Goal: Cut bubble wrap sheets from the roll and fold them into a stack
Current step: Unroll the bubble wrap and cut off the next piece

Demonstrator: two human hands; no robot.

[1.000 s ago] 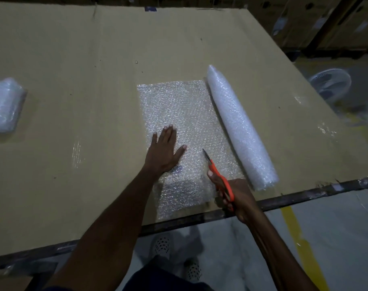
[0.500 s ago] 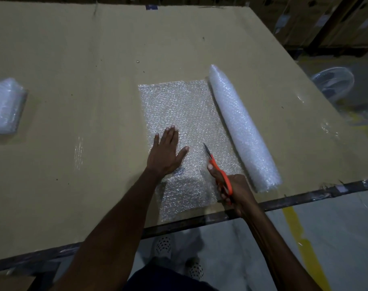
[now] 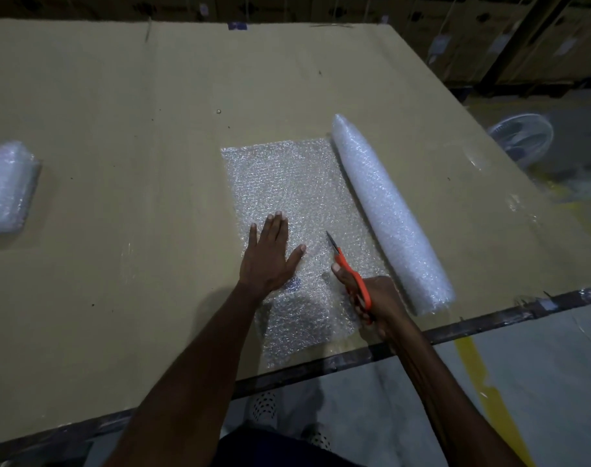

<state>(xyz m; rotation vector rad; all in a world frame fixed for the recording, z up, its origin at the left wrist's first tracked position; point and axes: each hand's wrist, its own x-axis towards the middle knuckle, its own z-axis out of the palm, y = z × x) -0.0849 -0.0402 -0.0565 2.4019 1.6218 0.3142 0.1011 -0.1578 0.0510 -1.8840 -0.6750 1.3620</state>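
A white bubble wrap roll (image 3: 388, 214) lies diagonally on the cardboard-covered table (image 3: 118, 129). An unrolled clear sheet (image 3: 287, 183) spreads out to its left, reaching the table's near edge. My left hand (image 3: 270, 254) presses flat on the sheet with fingers straight. My right hand (image 3: 375, 298) grips orange-handled scissors (image 3: 349, 274), blades pointing away along the sheet close to the roll. A stack of folded bubble wrap (image 3: 7, 187) sits at the far left of the table.
The table's dark metal front edge (image 3: 489, 321) runs across below my hands. A white floor fan (image 3: 523, 136) stands beyond the right side. A yellow floor line (image 3: 482, 382) and stacked cartons (image 3: 489, 38) lie further off.
The scissors have advanced a little further along the sheet beside the roll. My left hand stays pressed in the same place.
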